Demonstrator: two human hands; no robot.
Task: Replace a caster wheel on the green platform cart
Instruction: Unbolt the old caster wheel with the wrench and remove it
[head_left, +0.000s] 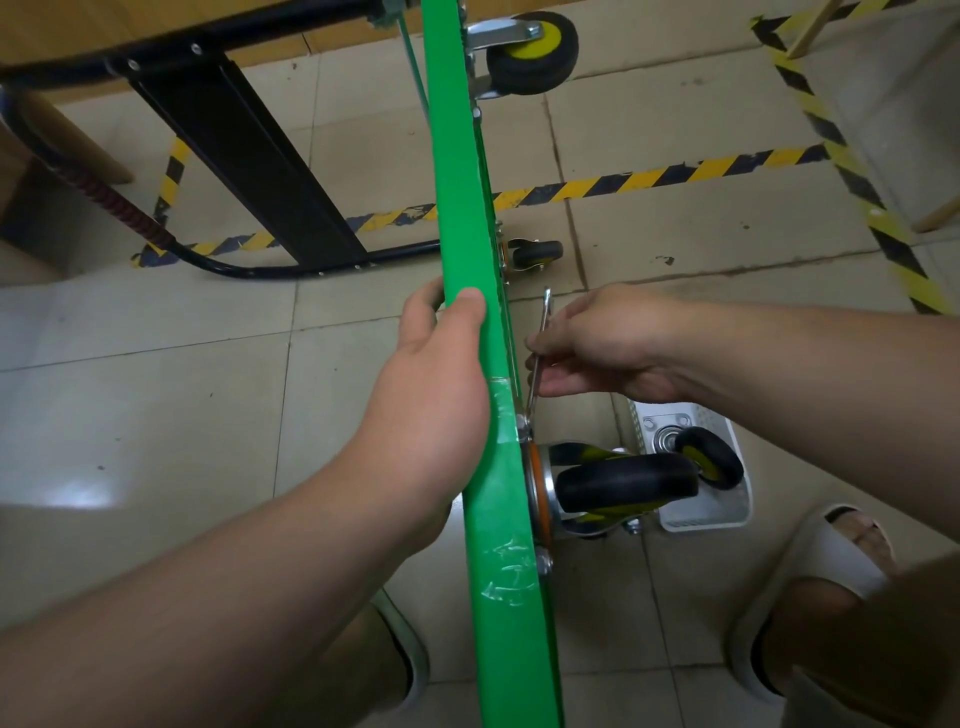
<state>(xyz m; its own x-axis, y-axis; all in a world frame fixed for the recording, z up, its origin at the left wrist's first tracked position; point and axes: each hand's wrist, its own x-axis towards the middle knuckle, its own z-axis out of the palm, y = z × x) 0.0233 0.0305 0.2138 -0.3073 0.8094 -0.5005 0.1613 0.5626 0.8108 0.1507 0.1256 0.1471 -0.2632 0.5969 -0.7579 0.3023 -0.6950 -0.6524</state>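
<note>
Green platform cart (457, 208): on edge, 6 to 12 o'clock.
Caster wheel (623, 483): mounted, 5 o'clock.
Spare caster (709, 457): in white basket (727, 514).
Left hand (436, 379): grasping cart edge, centre.
Right hand (608, 343): pinching wrench (540, 332), 3 o'clock, head at caster plate.

The green cart (457, 208) is cut off at top and bottom. The left hand (436, 384) has its fingertips hidden behind it. Right of the cart, the wrench (537, 353) has a lower tip too small to tell, and the near wheel (623, 483) hides part of the white basket (727, 519).
</note>
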